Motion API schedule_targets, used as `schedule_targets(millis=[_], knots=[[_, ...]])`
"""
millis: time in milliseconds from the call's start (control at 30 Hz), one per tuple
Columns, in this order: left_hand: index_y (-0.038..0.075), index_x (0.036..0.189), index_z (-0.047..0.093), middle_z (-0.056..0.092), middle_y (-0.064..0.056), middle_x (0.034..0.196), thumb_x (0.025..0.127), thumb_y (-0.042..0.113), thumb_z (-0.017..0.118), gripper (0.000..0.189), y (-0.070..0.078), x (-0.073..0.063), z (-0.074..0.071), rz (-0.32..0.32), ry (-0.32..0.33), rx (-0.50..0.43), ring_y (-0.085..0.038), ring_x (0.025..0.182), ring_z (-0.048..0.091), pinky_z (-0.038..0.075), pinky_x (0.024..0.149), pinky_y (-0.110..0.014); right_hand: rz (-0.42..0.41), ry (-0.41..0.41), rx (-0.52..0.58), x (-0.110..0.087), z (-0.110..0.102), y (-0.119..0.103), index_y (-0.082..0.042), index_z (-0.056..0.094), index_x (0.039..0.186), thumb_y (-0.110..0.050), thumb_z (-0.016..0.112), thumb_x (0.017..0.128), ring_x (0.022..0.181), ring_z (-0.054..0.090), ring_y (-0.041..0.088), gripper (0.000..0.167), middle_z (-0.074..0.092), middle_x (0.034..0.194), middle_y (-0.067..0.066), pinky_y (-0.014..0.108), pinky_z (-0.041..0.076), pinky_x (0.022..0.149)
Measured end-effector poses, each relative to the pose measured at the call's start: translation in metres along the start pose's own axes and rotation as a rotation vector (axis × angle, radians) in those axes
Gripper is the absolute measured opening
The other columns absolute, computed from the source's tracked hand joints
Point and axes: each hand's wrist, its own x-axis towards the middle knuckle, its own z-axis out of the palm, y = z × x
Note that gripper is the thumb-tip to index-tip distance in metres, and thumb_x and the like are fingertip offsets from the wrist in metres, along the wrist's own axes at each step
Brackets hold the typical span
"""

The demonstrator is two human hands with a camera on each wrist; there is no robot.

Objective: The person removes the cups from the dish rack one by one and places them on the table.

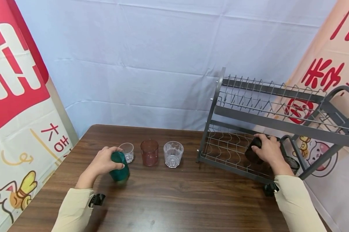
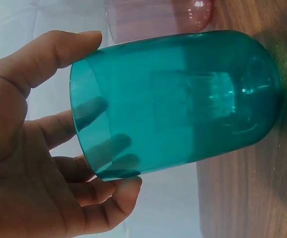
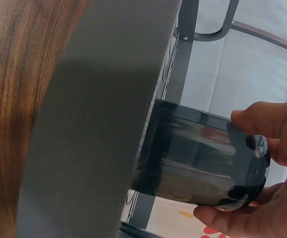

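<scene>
Pale cloth point(image 1: 134, 64) hangs beyond the table point(image 1: 177, 199). At left, I have my left hand point(image 1: 106, 159) gripping the green cup point(image 1: 120, 172) by its rim; at right, my right hand point(image 1: 268, 149) grips the dark cup point(image 3: 198, 153), mouth down, in the lower tier of the rack point(image 1: 279, 123).

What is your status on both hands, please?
Left hand grips teal glass near rim. Right hand grips dark glass, inverted, at rack's lower tier. Clear glass close behind teal one.
</scene>
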Motion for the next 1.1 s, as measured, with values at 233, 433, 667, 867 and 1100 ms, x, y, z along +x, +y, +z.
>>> schedule_targets(millis=[233, 433, 667, 867, 1100], knots=[[0.003, 0.123, 0.057, 0.047, -0.027, 0.118, 0.073, 0.024, 0.077, 0.058, 0.002, 0.002, 0.005, 0.006, -0.013, 0.008, -0.047, 0.109, 0.035, 0.043, 0.074, -0.056, 0.006, -0.007, 0.009, 0.0, 0.0, 0.0, 0.002, 0.038, 0.13, -0.014, 0.057, 0.089, 0.106, 0.023, 0.067, 0.048, 0.021, 0.125, 0.047, 0.069, 0.031, 0.073], [0.005, 0.123, 0.057, 0.047, -0.025, 0.114, 0.073, 0.025, 0.078, 0.058, 0.003, 0.002, 0.008, -0.004, -0.011, 0.032, -0.043, 0.105, 0.037, 0.043, 0.072, -0.055, 0.005, -0.005, 0.017, -0.001, 0.001, -0.001, 0.002, 0.038, 0.13, -0.014, 0.056, 0.089, 0.107, 0.023, 0.066, 0.048, 0.021, 0.126, 0.046, 0.069, 0.031, 0.074], [0.006, 0.124, 0.056, 0.047, -0.025, 0.115, 0.073, 0.026, 0.078, 0.059, 0.0, 0.003, 0.011, -0.003, -0.013, 0.029, -0.042, 0.104, 0.037, 0.043, 0.072, -0.055, 0.0, 0.009, 0.015, -0.001, 0.002, 0.001, 0.002, 0.038, 0.13, -0.015, 0.056, 0.089, 0.106, 0.024, 0.066, 0.048, 0.021, 0.125, 0.046, 0.069, 0.031, 0.073], [0.004, 0.128, 0.053, 0.046, -0.026, 0.118, 0.074, 0.031, 0.077, 0.064, 0.006, 0.003, 0.003, 0.007, -0.044, 0.048, -0.045, 0.108, 0.037, 0.042, 0.076, -0.057, 0.009, 0.002, 0.035, -0.002, -0.004, 0.001, 0.003, 0.04, 0.131, -0.016, 0.058, 0.09, 0.105, 0.024, 0.065, 0.05, 0.025, 0.121, 0.046, 0.068, 0.03, 0.073], [0.002, 0.125, 0.053, 0.049, -0.024, 0.114, 0.075, 0.032, 0.076, 0.062, 0.017, 0.004, -0.016, 0.051, -0.015, 0.099, -0.044, 0.105, 0.042, 0.041, 0.078, -0.056, -0.005, 0.032, 0.032, -0.001, -0.018, -0.005, 0.005, 0.04, 0.133, -0.017, 0.058, 0.09, 0.105, 0.025, 0.063, 0.051, 0.03, 0.119, 0.043, 0.066, 0.03, 0.076]])
